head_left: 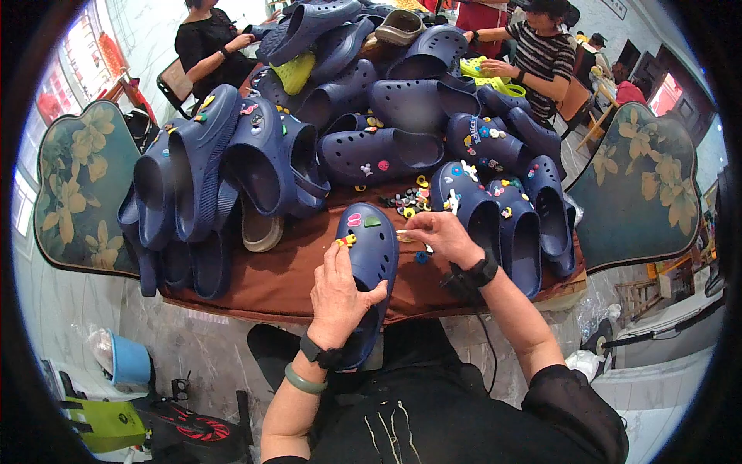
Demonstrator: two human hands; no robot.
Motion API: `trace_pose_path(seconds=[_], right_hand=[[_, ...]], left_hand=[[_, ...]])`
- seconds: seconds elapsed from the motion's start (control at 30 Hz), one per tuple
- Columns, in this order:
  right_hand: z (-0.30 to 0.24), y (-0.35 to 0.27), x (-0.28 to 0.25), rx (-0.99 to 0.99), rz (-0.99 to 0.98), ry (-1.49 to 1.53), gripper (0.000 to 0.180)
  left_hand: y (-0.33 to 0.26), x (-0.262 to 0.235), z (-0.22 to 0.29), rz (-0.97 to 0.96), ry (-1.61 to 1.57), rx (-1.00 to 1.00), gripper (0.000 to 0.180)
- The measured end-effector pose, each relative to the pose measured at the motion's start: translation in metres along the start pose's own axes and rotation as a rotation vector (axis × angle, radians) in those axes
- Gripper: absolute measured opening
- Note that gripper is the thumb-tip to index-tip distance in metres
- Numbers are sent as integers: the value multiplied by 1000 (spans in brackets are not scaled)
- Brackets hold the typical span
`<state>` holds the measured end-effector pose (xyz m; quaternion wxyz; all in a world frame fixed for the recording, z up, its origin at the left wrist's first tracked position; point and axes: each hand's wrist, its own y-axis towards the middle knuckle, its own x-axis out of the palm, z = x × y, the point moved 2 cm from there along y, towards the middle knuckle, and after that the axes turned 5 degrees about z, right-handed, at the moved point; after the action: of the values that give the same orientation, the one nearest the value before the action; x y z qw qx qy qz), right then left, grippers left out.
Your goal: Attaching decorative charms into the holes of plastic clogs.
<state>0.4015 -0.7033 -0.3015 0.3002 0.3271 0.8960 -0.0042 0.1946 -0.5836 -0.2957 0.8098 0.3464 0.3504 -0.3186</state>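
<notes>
A navy clog (362, 267) with round vent holes lies toe-away at the table's front edge. My left hand (338, 294) is closed around it, thumb on the right side and fingers on the left. Pink and green charms sit on its toe, and a yellow-and-red charm (345, 241) is at my left fingertips. Just right of the toe, my right hand (440, 236) pinches a small pale piece (401, 231), too small to name. Beyond the clog lies a pile of loose charms (410, 203); a blue charm (421, 257) rests below my right hand.
Decorated navy clogs stand at left (263, 158) and right (471, 197) on the brown cloth (286, 271). A tall heap of clogs (417, 100) fills the far side. Co-workers (541, 58) sit beyond. A black cable (485, 329) hangs near my right forearm.
</notes>
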Motion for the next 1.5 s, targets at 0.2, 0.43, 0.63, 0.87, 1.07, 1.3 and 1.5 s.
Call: trace_pose_path(seconds=[0.2,0.43,0.63,0.87,1.07,1.3,1.5], right_hand=[[12,10,39,339,-58,538,17],[13,17,46,257,-76,370,22],[22,39,30,314,-288,273,29],[32,59,27,490,-435,196,42],[36,71,35,562,-499,26,41],[0,61,24,423,-466,-102,41],[9,28,-19,-74,-47,-388,16]], left_hand=[[1,-1,1,-8,-6,-12,90],[-1,2,-2,8,5,-9,90],[0,1,0,5,1,-2,91],[1,2,-1,-18,15,-5,91],[1,1,0,-8,11,-6,90],[1,2,-2,4,-5,2,89],[2,0,-2,6,-22,-6,87]])
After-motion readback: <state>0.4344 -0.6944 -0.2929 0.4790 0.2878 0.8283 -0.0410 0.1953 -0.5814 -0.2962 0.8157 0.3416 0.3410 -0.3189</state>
